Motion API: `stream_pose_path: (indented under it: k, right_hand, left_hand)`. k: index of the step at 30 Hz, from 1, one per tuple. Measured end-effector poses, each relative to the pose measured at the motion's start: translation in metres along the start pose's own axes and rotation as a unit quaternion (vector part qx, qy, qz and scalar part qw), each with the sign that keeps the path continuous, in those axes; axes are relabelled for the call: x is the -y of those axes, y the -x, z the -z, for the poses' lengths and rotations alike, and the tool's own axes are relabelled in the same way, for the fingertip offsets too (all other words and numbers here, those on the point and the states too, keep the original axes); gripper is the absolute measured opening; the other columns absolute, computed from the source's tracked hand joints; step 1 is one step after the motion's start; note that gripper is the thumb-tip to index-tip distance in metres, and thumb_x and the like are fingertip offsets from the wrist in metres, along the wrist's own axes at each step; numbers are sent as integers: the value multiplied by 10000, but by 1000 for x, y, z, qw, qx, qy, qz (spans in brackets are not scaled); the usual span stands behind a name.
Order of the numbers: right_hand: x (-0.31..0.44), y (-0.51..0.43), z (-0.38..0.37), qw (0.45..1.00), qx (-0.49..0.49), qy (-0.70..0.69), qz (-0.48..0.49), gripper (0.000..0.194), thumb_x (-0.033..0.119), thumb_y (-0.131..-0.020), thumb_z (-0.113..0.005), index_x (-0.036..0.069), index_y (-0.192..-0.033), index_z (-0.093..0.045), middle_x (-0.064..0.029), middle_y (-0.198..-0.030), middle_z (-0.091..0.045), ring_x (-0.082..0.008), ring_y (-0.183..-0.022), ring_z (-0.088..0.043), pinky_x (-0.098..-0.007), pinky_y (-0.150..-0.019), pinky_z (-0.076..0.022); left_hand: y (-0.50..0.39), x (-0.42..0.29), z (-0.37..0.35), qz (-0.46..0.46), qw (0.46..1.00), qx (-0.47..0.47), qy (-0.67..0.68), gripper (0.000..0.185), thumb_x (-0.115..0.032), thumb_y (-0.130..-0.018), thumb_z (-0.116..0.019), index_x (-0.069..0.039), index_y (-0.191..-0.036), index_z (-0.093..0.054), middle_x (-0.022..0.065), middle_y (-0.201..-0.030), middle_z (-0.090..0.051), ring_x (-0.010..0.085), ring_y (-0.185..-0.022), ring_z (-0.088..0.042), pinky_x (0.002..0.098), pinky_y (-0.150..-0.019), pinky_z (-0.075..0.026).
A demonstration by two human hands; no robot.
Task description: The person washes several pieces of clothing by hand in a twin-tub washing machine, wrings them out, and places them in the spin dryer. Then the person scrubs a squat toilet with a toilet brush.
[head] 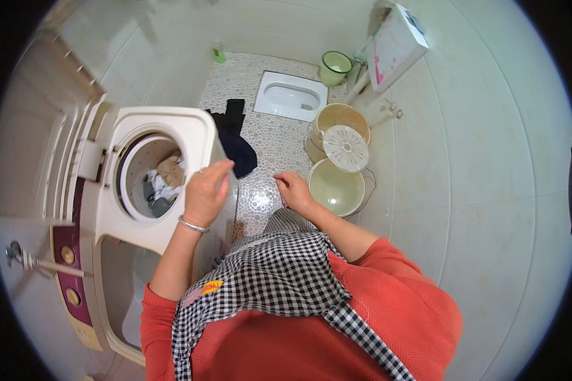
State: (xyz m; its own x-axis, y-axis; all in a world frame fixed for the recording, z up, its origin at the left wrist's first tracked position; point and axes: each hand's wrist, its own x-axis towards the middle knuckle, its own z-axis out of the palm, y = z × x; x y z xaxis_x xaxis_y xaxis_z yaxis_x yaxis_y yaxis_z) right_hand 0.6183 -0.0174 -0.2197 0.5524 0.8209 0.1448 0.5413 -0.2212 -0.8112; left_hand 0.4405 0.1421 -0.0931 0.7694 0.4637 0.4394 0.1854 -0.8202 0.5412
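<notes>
My left hand (206, 194), with a silver bangle at the wrist, is raised beside the round opening of a twin-tub washing machine (198, 119). Its fingers are bent and apart, with nothing seen in them. White, tan and grey clothes (170, 174) lie inside the spin tub. My right hand (293, 191) is near my checked apron (286, 271), left of a pale bucket of water (336, 188); its fingers are curled, and whether they hold anything is unclear. Dark clothes (238, 152) lie on the pebble-patterned floor against the machine.
A white perforated disc (346, 148) rests across the rims of two buckets. Beyond are a squat toilet (291, 95), a green bin (335, 67) and a green bottle (219, 53). Wall taps (393, 110) stick out at right and left. The wash tub (128, 285) stands open near my left arm.
</notes>
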Motion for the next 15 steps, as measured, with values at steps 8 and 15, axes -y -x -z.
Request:
stream_pose_path:
  k: [8, 15]
  right_hand:
    - [-173, 7, 22, 835, -175, -246, -459, 260, 234, -826, -676, 12, -941, -604, -58, -737, -577, -137, -668, -560, -270, -577, -468]
    - [-297, -13, 67, 592, -316, -411, -617, 395, 346, -808, -724, 106, -717, -424, 31, -544, -296, -104, -449, -319, -240, -406, -295]
  left_hand:
    - [-59, -8, -100, 97, 959, 237, 124, 245, -49, -844, -568, -54, -1075, -649, 135, -1023, -668, 258, -909, -653, 318, -775, -523]
    - [-119, 12, -201, 163, 906, 356, 161, 241, -67, -873, -553, -87, -1093, -651, 102, -899, -670, 178, -772, -633, 292, -694, -523]
